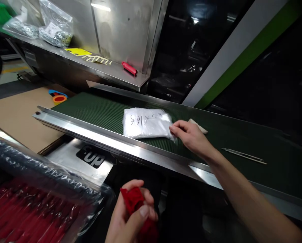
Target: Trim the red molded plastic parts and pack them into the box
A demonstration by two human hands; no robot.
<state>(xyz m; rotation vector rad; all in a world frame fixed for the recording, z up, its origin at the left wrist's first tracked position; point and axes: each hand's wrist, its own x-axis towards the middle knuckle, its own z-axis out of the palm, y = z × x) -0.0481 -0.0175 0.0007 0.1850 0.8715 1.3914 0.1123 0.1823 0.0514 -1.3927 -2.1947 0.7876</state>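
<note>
Steel shelf (110,72) behind green conveyor belt (95,111)

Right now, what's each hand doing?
Left hand: closed around a bunched red cloth.
Right hand: fingertips pinching the edge of the white plastic bag on the green belt.

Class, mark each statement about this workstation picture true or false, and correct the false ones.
1. The right hand touches the white plastic packet on the green belt. True.
2. The left hand is empty. False: it grips a red cloth.
3. The packet has handwriting on it. True.
4. The red clip lies on the belt. False: it lies on the steel shelf behind it.
5. The tape roll sits on the brown cardboard. True.
</note>
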